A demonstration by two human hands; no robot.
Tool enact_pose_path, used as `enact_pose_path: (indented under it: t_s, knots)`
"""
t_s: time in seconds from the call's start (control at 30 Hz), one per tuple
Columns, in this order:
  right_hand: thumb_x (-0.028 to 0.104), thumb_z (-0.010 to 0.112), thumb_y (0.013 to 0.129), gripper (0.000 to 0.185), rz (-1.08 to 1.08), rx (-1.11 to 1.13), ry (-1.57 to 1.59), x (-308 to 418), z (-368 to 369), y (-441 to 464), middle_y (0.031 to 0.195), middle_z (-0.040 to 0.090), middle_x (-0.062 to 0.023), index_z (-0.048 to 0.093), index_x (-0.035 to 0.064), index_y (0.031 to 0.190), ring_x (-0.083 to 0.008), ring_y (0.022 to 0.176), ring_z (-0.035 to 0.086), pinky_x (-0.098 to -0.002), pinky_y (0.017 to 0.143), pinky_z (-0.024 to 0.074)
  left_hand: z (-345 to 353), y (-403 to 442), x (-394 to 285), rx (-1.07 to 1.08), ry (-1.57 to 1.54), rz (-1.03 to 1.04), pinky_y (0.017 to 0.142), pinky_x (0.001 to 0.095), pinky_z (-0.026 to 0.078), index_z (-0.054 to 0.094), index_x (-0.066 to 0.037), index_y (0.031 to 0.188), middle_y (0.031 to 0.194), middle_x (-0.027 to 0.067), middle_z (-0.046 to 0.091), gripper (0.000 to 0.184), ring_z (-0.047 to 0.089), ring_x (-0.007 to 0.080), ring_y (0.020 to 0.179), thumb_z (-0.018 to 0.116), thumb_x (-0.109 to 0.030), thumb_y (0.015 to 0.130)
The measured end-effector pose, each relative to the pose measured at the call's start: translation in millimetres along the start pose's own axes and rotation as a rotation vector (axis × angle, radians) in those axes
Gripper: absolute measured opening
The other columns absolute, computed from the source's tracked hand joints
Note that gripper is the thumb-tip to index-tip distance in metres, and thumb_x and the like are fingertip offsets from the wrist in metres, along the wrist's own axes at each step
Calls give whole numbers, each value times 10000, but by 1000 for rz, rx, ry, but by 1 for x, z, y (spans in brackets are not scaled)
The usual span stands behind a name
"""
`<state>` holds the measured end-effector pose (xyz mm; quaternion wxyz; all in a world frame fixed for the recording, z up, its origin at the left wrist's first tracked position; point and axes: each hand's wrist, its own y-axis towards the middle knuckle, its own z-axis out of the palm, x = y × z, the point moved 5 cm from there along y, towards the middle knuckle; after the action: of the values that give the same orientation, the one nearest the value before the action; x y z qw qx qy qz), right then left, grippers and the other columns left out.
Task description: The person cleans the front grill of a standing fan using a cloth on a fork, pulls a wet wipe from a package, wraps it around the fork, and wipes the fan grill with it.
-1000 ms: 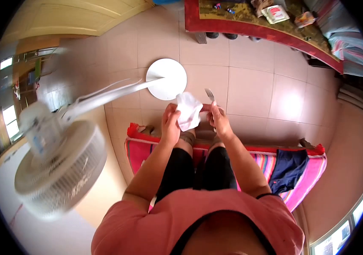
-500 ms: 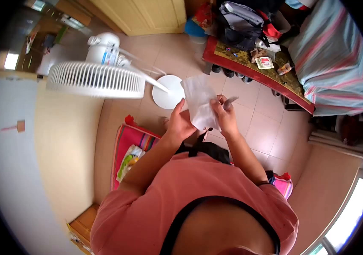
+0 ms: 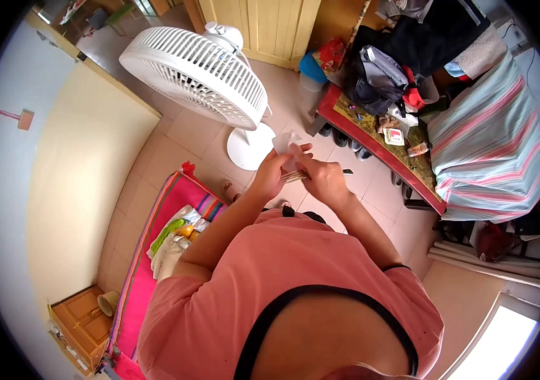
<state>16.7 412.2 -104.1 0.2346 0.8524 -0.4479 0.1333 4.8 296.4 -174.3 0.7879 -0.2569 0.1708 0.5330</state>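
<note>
Both hands are close together in front of the chest. My left hand (image 3: 271,175) is closed on a white tissue (image 3: 286,140), which sticks up between the two hands. Pressed against the tissue from the other side is my right hand (image 3: 324,179), its fingers also wrapped round a metal fork (image 3: 294,177). The fork's tines point left beside my left palm, and its handle end shows past my right knuckles. Part of the tissue is hidden by the fingers.
A white standing fan (image 3: 197,73) is ahead to the left. A red-edged bench (image 3: 377,149) at the right carries a backpack (image 3: 377,79) and small packets. A pink striped mat (image 3: 140,278) with a bag of fruit (image 3: 178,235) lies at the left. Shoes are under the bench.
The view has turned to the right. The tissue, spread open before, is now bunched between my hands. The fork has swung round so that its tines point left.
</note>
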Motion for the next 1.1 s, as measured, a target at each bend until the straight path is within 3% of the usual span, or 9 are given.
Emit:
enact_pose_path:
  t_s: [0.13, 0.2, 0.3, 0.37, 0.4, 0.57, 0.87, 1.0, 1.1]
  knots:
    - [-59, 618, 672, 720, 54, -17, 82, 9, 6, -1, 783, 676, -113, 480, 113, 1357, -282, 641, 659, -361, 590, 529, -7, -15, -10, 126, -145, -76, 1007, 429, 400, 423, -18, 1332, 1276, 145, 546, 435, 521, 262, 1182, 375, -221, 950]
    - [-34, 604, 800, 557, 159, -145, 482, 2, 5, 3, 733, 669, -128, 504, 96, 1332, -249, 596, 646, -332, 561, 512, -25, -17, -10, -53, -252, -111, 984, 435, 422, 501, -38, 1245, 1249, 120, 568, 388, 543, 256, 1150, 341, -259, 970]
    - [116, 584, 906, 424, 545, 143, 845, -12, 4, -10, 738, 652, -74, 510, 59, 1319, -168, 563, 598, -279, 534, 485, -18, -22, -23, 74, -452, -151, 1021, 444, 395, 477, -17, 1279, 1261, 120, 560, 394, 529, 273, 1173, 392, -239, 964]
    - [315, 545, 954, 456, 707, 102, 1388, -25, 14, -16, 797, 611, -30, 515, 27, 1305, -85, 628, 542, -241, 524, 444, -6, -23, -26, 72, -428, -137, 1029, 452, 387, 469, -13, 1286, 1263, 123, 559, 394, 524, 281, 1178, 412, -223, 957]
    - [530, 512, 919, 626, 663, -23, 1516, -50, 45, -25, 879, 599, -46, 532, 9, 1267, -54, 718, 520, -214, 505, 375, -3, -21, -27, 71, -405, -115, 1037, 461, 379, 461, -9, 1293, 1264, 126, 557, 397, 520, 290, 1183, 433, -207, 950]
    - [840, 402, 694, 931, 808, 96, 1932, -68, 98, -58, 971, 583, -36, 570, 20, 1100, -81, 638, 328, -185, 483, 261, 22, -24, -30, 106, -474, -129, 1050, 493, 361, 428, -3, 1321, 1295, 151, 524, 469, 483, 314, 1222, 467, -254, 927]
    - [663, 603, 774, 602, 724, -143, 2053, -61, 89, -46, 814, 500, 26, 557, 112, 1014, -77, 590, 385, -205, 459, 246, 40, -17, -33, 135, -590, -41, 1082, 500, 313, 420, 11, 1332, 1334, 158, 489, 528, 440, 320, 1262, 423, -336, 933]
    - [820, 461, 720, 822, 797, -121, 2097, -43, 41, -37, 770, 520, 30, 593, 108, 1110, -81, 546, 320, -210, 442, 223, 24, -16, -39, 9, -576, 12, 1084, 500, 317, 430, 9, 1327, 1328, 155, 501, 518, 448, 320, 1254, 435, -335, 940]
    - [744, 553, 751, 756, 835, -84, 2086, -48, 58, -45, 784, 532, 29, 590, 90, 1129, -83, 550, 325, -206, 438, 225, 21, -17, -35, -11, -583, 8, 1077, 498, 333, 448, 8, 1309, 1315, 152, 513, 496, 462, 320, 1241, 465, -318, 937]
